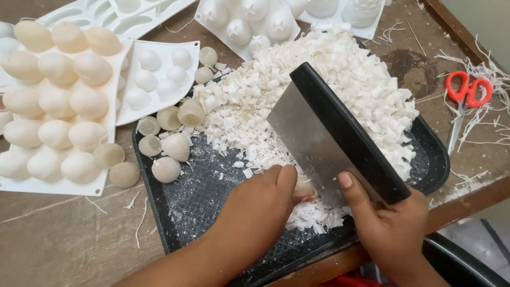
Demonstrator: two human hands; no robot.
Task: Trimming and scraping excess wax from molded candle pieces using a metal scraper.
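The right hand (390,223) grips a flat steel scraper blade with a thick black handle (332,133), its fingers wrapped around the lower end of the handle and the thumb pressed flat on the steel. The blade stands tilted, its edge down among the chips near the front edge of a dark rectangular plastic tray (175,223). The left hand (260,207) lies just beside the blade, its fingers curled together and clamped on a small pale wax piece (305,188) that rests on the tray floor against the steel.

A broad heap of white wax shavings (340,79) fills the back and right half of the tray. Several cream-coloured wax half-spheres (167,149) lie loose along the tray's left edge. Beyond that edge, on the left of the worn wooden tabletop (58,239), a white silicone mould (48,186) carries rows of the same rounded wax shapes. More white moulds (249,26) sit along the tabletop's far edge. Red-handled scissors (465,98) lie near the right edge among loose white wick threads (494,69).
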